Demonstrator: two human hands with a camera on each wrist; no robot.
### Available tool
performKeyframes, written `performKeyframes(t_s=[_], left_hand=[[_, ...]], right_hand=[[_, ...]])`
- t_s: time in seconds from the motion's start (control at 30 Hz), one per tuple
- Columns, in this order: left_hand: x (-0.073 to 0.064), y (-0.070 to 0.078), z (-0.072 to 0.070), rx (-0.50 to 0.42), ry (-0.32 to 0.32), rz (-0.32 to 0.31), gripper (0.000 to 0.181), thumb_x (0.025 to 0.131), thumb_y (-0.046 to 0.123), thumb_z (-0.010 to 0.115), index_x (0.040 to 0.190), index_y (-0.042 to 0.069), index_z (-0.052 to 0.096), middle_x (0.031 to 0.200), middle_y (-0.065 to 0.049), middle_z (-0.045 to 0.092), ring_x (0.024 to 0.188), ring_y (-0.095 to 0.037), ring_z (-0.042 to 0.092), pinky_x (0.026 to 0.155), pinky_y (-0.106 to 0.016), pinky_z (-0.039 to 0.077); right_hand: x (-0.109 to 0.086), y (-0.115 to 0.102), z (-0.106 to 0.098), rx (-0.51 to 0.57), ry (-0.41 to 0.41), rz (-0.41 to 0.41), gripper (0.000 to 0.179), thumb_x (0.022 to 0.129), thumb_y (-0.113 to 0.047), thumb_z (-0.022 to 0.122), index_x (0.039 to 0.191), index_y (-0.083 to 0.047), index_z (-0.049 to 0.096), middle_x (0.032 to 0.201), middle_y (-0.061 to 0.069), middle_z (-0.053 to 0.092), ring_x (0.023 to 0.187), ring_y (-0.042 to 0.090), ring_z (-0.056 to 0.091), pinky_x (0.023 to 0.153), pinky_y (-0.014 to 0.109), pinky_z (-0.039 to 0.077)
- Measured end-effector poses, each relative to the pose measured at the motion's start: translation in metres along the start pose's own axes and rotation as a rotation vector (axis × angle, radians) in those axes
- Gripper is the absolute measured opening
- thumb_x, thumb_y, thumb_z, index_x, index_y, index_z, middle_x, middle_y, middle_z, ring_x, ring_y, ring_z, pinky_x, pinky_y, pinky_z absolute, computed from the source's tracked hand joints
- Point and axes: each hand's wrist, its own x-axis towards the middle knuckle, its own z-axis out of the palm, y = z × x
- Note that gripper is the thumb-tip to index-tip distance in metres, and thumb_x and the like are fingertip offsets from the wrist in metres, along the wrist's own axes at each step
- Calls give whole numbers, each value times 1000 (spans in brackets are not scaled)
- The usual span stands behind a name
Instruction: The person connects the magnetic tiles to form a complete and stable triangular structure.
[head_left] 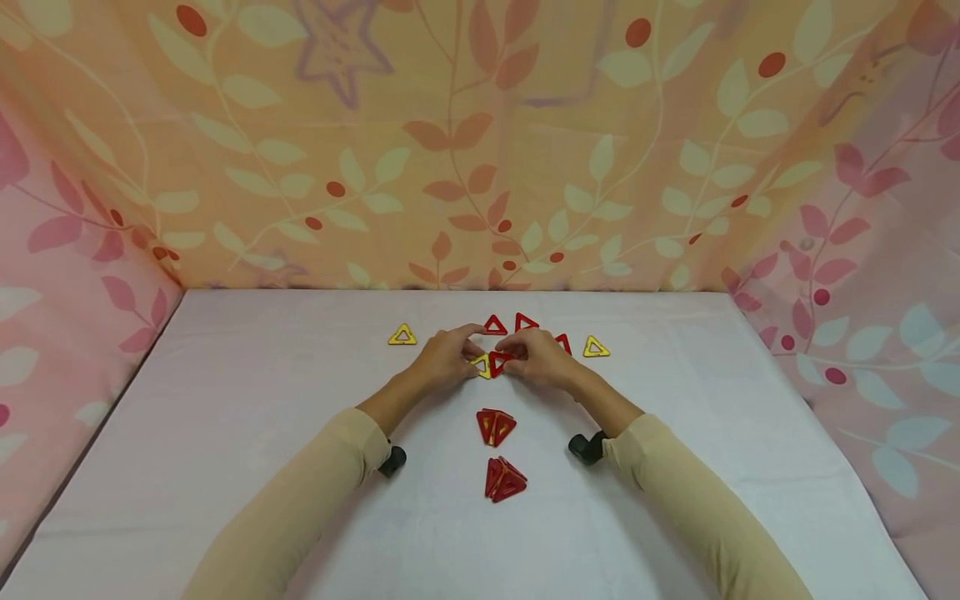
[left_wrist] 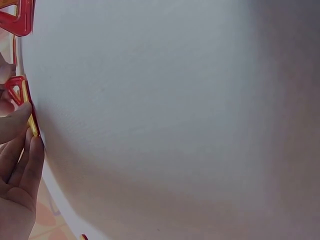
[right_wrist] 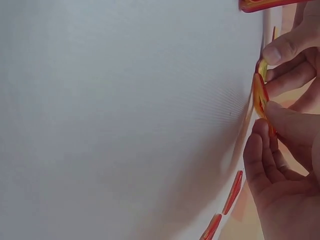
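My left hand (head_left: 447, 357) pinches a yellow triangular frame tile (head_left: 486, 374) between thumb and fingers. Against its right side lies a red triangular frame tile (head_left: 492, 365), which the thumb and fingers of my right hand (head_left: 542, 358) pinch. In the left wrist view the yellow tile (left_wrist: 34, 126) shows nearly edge-on, with the red tile (left_wrist: 20, 79) overlapping it. The right wrist view has the red tile (right_wrist: 258, 95) in front and the yellow tile (right_wrist: 263, 70) beyond, their edges close together. Both hands work low over the white cloth.
Beyond my hands lie red triangle tiles (head_left: 495, 332) (head_left: 519, 322) and another (head_left: 566, 343) partly behind my right hand. One yellow triangle (head_left: 402, 342) lies left, another (head_left: 596, 354) right. Nearer me stand two red pyramid-like clusters (head_left: 487, 427) (head_left: 510, 483). Patterned cloth (head_left: 465, 208) walls the back.
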Motion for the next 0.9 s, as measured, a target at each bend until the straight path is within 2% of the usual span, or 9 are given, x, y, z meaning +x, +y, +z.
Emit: performKeyframes(t_s=[0.2,0.37,0.47,0.6,0.7,0.9], left_hand=[[0,0,0,2,1,1,64,84,2,78,141,10,51,112,-5,73,116,-25,60,111,-50,31],[0,0,0,-10,-4,-3,64,84,1,78,141,10,51,113,-6,73,113,-24,64,108,-47,39],[0,0,0,-9,-7,-5,63,84,2,78,141,11,51,113,-6,73,111,-23,65,109,-47,38],[0,0,0,-7,-4,7,63,83,1,78,140,10,52,112,-6,74,109,-22,66,110,-47,36],[0,-1,-1,-5,-2,24,62,83,0,78,139,9,52,111,-6,74,109,-22,66,107,-46,40],[0,-1,-2,-5,0,42,63,83,0,78,140,7,51,110,-6,74,112,-24,65,111,-49,33]], right_hand=[[1,-2,-2,34,3,-8,29,89,-3,73,118,-1,71,109,8,71,94,20,63,89,35,53],[2,-5,-1,76,2,6,29,89,-5,74,117,-2,71,110,7,71,94,20,64,89,33,54],[2,-5,0,95,2,8,29,88,-6,75,116,-3,72,108,7,71,94,19,65,87,32,54],[3,-4,1,112,1,1,29,87,-7,76,115,-2,72,106,7,72,93,18,66,85,31,55],[4,-2,3,112,-5,-10,31,87,-9,77,116,-2,71,104,6,72,90,17,66,83,30,55],[8,-1,5,95,-21,-33,35,85,-11,80,118,-2,71,96,4,72,84,15,65,81,28,55]])
